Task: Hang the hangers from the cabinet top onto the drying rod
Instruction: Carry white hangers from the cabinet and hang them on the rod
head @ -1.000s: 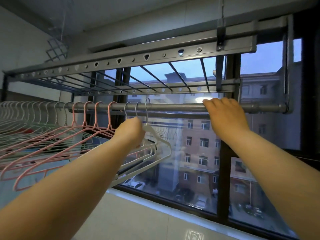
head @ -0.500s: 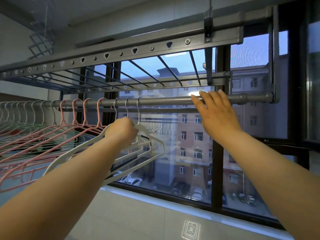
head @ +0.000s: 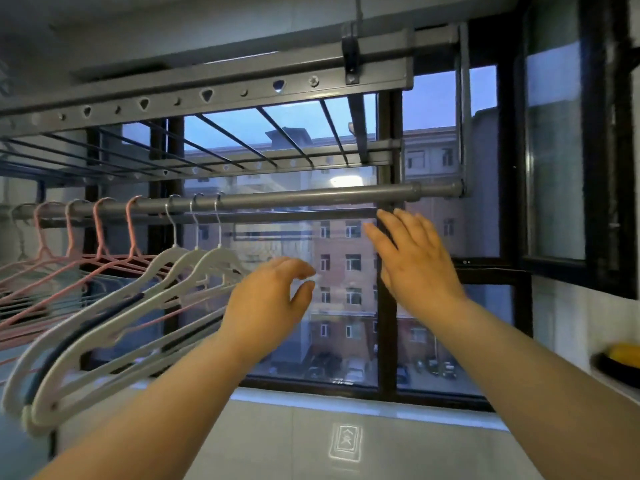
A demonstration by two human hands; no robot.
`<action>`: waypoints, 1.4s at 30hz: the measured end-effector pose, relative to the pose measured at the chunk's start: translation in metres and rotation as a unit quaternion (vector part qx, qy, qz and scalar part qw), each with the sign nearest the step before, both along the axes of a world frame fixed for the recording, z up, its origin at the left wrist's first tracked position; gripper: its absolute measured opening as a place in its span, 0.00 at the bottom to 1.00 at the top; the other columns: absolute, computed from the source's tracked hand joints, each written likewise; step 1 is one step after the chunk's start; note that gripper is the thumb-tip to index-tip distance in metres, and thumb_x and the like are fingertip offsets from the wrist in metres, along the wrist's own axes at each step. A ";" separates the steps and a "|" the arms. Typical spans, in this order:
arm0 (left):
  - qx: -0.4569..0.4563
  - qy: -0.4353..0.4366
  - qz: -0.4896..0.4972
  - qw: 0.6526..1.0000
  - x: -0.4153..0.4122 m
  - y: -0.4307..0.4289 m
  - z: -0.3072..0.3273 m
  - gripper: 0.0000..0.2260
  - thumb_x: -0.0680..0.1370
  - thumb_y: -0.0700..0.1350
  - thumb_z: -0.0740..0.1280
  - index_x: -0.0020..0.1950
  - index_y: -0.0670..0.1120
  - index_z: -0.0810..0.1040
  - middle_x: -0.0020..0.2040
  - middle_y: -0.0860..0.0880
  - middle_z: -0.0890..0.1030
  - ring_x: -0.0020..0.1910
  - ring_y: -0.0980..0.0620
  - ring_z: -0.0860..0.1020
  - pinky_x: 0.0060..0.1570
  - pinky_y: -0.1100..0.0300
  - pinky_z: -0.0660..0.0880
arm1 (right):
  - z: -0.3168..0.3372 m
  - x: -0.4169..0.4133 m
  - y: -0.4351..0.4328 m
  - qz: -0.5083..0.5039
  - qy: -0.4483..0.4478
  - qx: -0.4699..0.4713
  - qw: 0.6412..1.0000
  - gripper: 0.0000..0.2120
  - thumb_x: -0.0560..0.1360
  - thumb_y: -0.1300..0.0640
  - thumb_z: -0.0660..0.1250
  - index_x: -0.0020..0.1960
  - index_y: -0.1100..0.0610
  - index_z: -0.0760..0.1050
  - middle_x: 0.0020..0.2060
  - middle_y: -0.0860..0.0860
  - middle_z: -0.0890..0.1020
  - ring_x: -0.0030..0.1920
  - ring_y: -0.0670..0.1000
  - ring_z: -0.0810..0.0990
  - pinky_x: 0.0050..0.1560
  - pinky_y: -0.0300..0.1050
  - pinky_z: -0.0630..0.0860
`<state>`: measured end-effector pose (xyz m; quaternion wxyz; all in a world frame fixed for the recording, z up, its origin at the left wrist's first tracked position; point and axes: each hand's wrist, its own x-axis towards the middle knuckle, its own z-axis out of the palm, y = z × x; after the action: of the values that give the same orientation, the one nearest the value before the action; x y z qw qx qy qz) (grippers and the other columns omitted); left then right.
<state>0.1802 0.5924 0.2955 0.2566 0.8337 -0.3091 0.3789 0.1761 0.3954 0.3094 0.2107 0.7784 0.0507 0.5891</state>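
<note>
Three white hangers (head: 194, 265) are up on the drying rod (head: 311, 199), their metal hooks side by side about halfway along it and their bodies swinging out toward the camera. To their left hang the pink hangers (head: 100, 258). I make out at least three pink hooks, but the row blurs toward the rod's left end, so the full count is unclear. The right half of the rod, out to its end fitting, is bare.

Both hands are free. The left hand (head: 270, 296) hangs just right of the white hangers, below the rod, with fingers loosely curled, thumb apart, and nothing in its grip. The right hand (head: 415, 265) is raised with its back to the camera and its fingers straight and spread. The fingertips reach up to the thinner bar (head: 294, 216) just under the rod, near the right end, and hold nothing. Both bare forearms reach up from the lower corners.

One grey rack (head: 207, 95) with a line of punched holes runs overhead. Beyond it is the window (head: 346, 341). Low on the wall under the window there's a pale square mark; its sign can't be read.
</note>
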 end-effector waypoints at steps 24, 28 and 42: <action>0.220 0.252 -0.409 0.849 -0.183 -0.517 -0.253 0.09 0.78 0.44 0.59 0.47 0.54 0.78 0.38 0.67 0.67 0.46 0.62 0.75 0.46 0.74 0.67 | -0.275 -0.402 -0.476 -0.418 0.221 0.370 0.800 0.12 0.59 0.57 0.69 0.40 0.61 0.82 0.35 0.55 0.83 0.34 0.57 0.84 0.34 0.42 0.79; 0.234 0.278 -0.409 0.837 -0.219 -0.578 -0.271 0.09 0.78 0.44 0.59 0.54 0.52 0.77 0.48 0.61 0.75 0.56 0.58 0.75 0.47 0.75 0.63 | -0.287 -0.435 -0.513 -0.454 0.260 0.475 0.707 0.24 0.80 0.51 0.55 0.73 0.60 0.60 0.71 0.55 0.65 0.71 0.55 0.64 0.69 0.44 0.61; 0.254 0.331 -0.336 0.845 -0.255 -0.726 -0.270 0.14 0.78 0.47 0.58 0.52 0.38 0.75 0.55 0.40 0.78 0.55 0.43 0.76 0.53 0.56 0.72 | -0.319 -0.417 -0.540 -0.441 0.240 0.523 0.689 0.28 0.76 0.44 0.45 0.69 0.55 0.67 0.71 0.56 0.67 0.71 0.55 0.65 0.70 0.48 0.61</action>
<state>-0.0752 -0.1340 0.0256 0.2349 0.7908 -0.5521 -0.1206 -0.2407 -0.1450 -0.0094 -0.0142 0.8103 -0.5656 0.1528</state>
